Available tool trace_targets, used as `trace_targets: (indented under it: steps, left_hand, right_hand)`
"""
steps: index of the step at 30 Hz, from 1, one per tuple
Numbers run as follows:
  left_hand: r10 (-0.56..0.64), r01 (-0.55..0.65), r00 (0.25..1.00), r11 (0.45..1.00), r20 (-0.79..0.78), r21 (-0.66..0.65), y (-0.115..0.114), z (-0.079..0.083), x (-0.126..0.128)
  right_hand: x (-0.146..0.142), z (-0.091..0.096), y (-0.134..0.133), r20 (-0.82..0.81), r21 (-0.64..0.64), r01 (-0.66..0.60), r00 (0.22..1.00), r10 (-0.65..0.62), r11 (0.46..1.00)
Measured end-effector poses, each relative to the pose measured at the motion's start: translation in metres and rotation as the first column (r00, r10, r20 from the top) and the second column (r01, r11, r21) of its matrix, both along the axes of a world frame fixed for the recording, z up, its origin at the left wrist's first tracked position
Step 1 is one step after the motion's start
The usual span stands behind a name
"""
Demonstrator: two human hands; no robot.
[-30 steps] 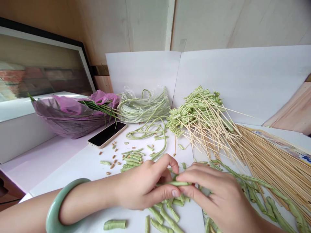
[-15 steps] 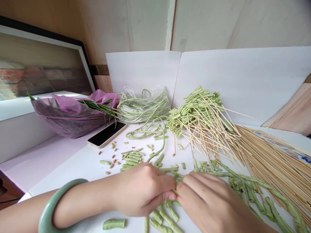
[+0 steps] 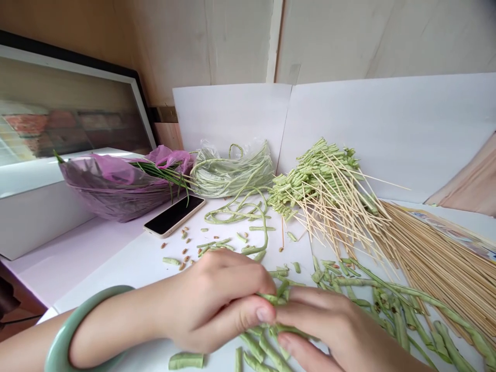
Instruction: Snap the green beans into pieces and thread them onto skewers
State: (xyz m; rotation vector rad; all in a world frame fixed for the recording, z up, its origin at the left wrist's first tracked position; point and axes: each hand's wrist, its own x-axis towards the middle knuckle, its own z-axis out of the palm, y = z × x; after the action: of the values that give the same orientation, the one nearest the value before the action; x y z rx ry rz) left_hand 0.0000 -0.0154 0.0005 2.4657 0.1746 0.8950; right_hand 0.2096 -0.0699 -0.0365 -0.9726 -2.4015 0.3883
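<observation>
My left hand [image 3: 217,302], with a green bangle [image 3: 65,330] on its wrist, and my right hand [image 3: 337,330] meet low in the middle of the view. Both are closed in a pinch on one long green bean [image 3: 276,298] held between them. Cut bean pieces [image 3: 263,351] lie on the white table [image 3: 127,263] right under my hands. More long beans [image 3: 391,299] trail off to the right of my right hand.
Bare bamboo skewers [image 3: 434,258] fan across the right side. Skewers threaded with bean pieces [image 3: 318,175] lie behind them. A clear bag of long beans [image 3: 232,173], a purple bag of greens [image 3: 112,181] and a phone [image 3: 175,215] sit at the back left.
Both hands have drawn closer to me and lower, still pinching the bean. The left hand's fingers have curled in over it.
</observation>
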Motion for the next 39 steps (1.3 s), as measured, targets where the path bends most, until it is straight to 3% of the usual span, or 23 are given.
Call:
trace_targets:
  steps: [2, 4, 8, 11, 13, 20, 23, 28, 30, 33, 36, 39]
  left_hand:
    - [-0.01, -0.002, 0.993, 0.995, -0.116, -0.101, 0.001, 0.0, 0.001]
    - [-0.037, 0.007, 0.979, 0.989, -0.201, -0.148, 0.001, -0.001, 0.003]
    - [-0.027, -0.01, 0.965, 0.99, -0.259, -0.143, 0.004, -0.004, 0.006]
    - [0.037, -0.079, 0.947, 0.99, -0.32, -0.121, 0.006, -0.007, 0.008]
    - [0.087, -0.148, 0.914, 0.981, -0.396, -0.125, 0.006, -0.009, 0.008]
    - [0.062, -0.201, 0.877, 0.948, -0.477, -0.246, 0.001, -0.018, 0.01]
    - [0.015, -0.122, 0.933, 0.953, -0.36, -0.276, 0.003, -0.02, 0.01]
    - [0.095, -0.14, 0.96, 0.978, -0.262, -0.158, 0.011, -0.021, 0.009]
    - [0.108, -0.136, 0.966, 0.985, -0.235, -0.107, 0.012, -0.021, 0.01]
    - [0.096, -0.12, 0.969, 0.988, -0.23, -0.096, 0.012, -0.023, 0.012]
    - [0.081, -0.1, 0.958, 0.994, -0.273, -0.053, 0.011, -0.026, 0.014]
    - [-0.042, 0.045, 0.954, 0.999, -0.298, 0.004, 0.013, -0.025, 0.014]
  right_hand:
    - [-0.005, -0.007, 0.005, -0.052, 0.15, 0.066, 0.997, -0.059, 0.986]
    - [-0.008, -0.01, 0.009, -0.095, 0.221, 0.095, 0.993, -0.076, 0.971]
    - [-0.004, -0.008, 0.012, -0.092, 0.115, 0.135, 0.988, -0.125, 0.984]
    - [0.001, -0.01, 0.012, -0.112, -0.022, 0.248, 0.962, -0.249, 0.969]
    - [0.003, -0.014, 0.011, -0.147, -0.005, 0.3, 0.943, -0.297, 0.954]
    - [0.004, -0.017, 0.005, -0.068, 0.389, 0.104, 0.994, -0.084, 0.915]
    - [0.005, -0.008, 0.004, -0.094, 0.37, 0.039, 0.996, -0.005, 0.928]
    - [0.007, 0.009, 0.008, -0.229, 0.318, 0.222, 0.961, -0.152, 0.922]
    - [0.007, 0.008, 0.008, -0.235, 0.246, 0.218, 0.959, -0.16, 0.944]
    - [0.005, 0.0, 0.007, -0.172, 0.207, 0.163, 0.977, -0.128, 0.965]
    - [0.004, -0.005, 0.004, -0.083, 0.326, 0.123, 0.991, -0.101, 0.937]
    - [0.003, 0.001, 0.0, 0.052, 0.291, 0.012, 0.998, -0.029, 0.957]
